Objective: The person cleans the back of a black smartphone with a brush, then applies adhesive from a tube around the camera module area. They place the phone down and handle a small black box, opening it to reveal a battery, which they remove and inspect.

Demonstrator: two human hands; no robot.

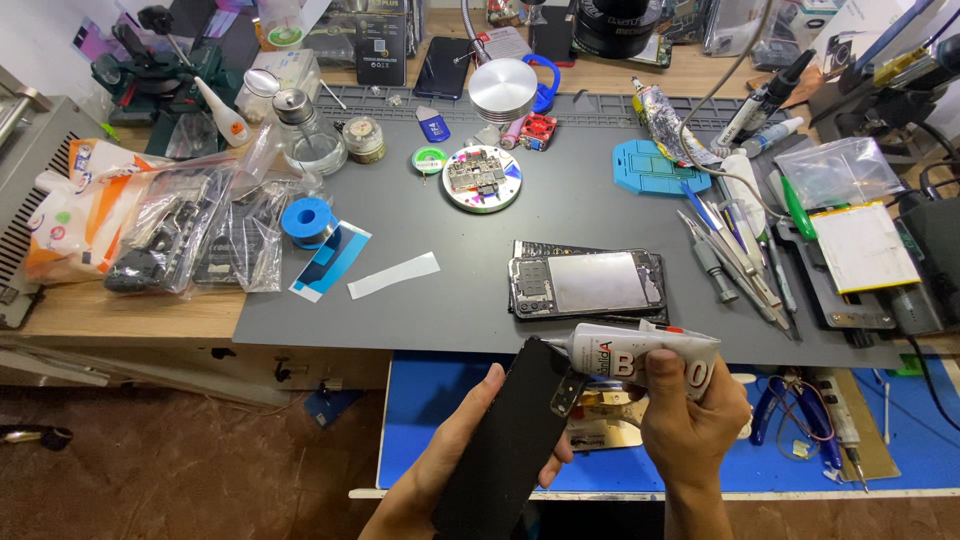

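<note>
My left hand [440, 465] grips a black phone back cover [505, 440], tilted with its top end up to the right, in front of the bench edge. My right hand [690, 410] squeezes a white glue tube [640, 355] lying sideways, its thin nozzle tip touching the cover's upper corner near the camera cutout. On the grey mat [450, 310] just beyond lies an opened phone body [585, 283], inner side up.
Tweezers and hand tools [730, 250] lie at the right of the mat. A round holder with a circuit board [481, 177], a blue tape roll [306, 218] and plastic bags of parts [190, 240] sit to the left. Pliers [775, 405] rest on the blue drawer surface.
</note>
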